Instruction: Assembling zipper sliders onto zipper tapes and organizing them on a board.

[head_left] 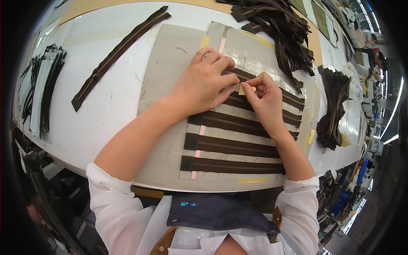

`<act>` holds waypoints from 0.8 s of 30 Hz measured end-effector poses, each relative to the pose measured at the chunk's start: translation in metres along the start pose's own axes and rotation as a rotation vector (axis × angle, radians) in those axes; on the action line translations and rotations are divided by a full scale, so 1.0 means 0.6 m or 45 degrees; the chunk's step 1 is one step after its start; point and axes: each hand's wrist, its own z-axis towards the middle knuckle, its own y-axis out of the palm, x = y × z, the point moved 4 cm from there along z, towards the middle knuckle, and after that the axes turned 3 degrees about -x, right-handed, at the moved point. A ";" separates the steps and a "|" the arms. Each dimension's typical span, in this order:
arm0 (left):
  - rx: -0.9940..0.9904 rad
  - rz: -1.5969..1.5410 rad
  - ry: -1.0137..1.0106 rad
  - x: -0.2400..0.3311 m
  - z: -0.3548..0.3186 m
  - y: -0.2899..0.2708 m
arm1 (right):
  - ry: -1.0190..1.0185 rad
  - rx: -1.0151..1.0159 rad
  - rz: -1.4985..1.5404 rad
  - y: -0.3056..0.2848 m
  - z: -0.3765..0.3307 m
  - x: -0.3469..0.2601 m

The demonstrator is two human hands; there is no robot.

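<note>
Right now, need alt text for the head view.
Both hands press a dark brown zipper onto a grey board: left hand flat, right hand pinching a small yellow piece. More brown zippers lie in rows below.

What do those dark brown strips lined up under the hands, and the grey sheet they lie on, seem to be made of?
The brown zippers look like matte woven fabric tape, each with a thin row of shiny teeth down the middle, probably metal. The grey sheet looks like stiff, dull cardboard or fibreboard: flat, scuffed, patched with tape. The left hand presses one zipper down.
</note>
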 end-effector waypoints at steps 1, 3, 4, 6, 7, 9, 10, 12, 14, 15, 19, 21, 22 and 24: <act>0.003 -0.001 0.003 0.000 0.000 0.000 | 0.002 0.001 -0.009 0.000 0.000 0.000; 0.000 0.003 0.002 0.000 0.000 0.001 | -0.002 0.001 -0.013 0.000 0.000 0.001; -0.004 0.009 0.001 0.000 -0.001 0.002 | -0.006 0.002 -0.016 0.000 0.000 0.001; -0.003 0.012 -0.001 0.000 -0.001 0.002 | 0.002 0.004 -0.037 0.001 -0.002 -0.005; -0.002 0.016 -0.002 0.000 -0.002 0.002 | 0.009 0.006 -0.057 0.001 -0.002 -0.007; -0.003 0.014 -0.002 0.001 -0.001 0.001 | -0.005 0.011 -0.063 0.002 -0.003 -0.007; -0.004 0.010 0.000 0.001 -0.001 0.001 | -0.018 0.018 -0.069 0.002 -0.003 -0.008; -0.002 0.012 0.000 0.001 -0.001 0.001 | -0.016 0.015 -0.071 0.002 -0.003 -0.006; 0.000 0.014 0.000 0.000 -0.001 0.001 | -0.013 0.014 -0.073 0.002 -0.003 -0.007; -0.003 0.013 0.000 0.000 -0.001 0.001 | -0.007 0.023 -0.082 0.003 -0.003 -0.008; -0.003 0.015 0.000 0.000 -0.001 0.002 | 0.000 0.043 -0.094 0.006 -0.004 -0.010; -0.004 0.017 0.000 0.001 0.000 0.001 | -0.002 0.061 -0.102 0.007 -0.004 -0.010; -0.004 0.020 -0.001 0.001 0.000 0.001 | -0.004 0.078 -0.110 0.006 -0.004 -0.009; -0.004 0.019 0.000 0.002 0.001 0.002 | -0.005 0.091 -0.080 0.004 -0.004 -0.005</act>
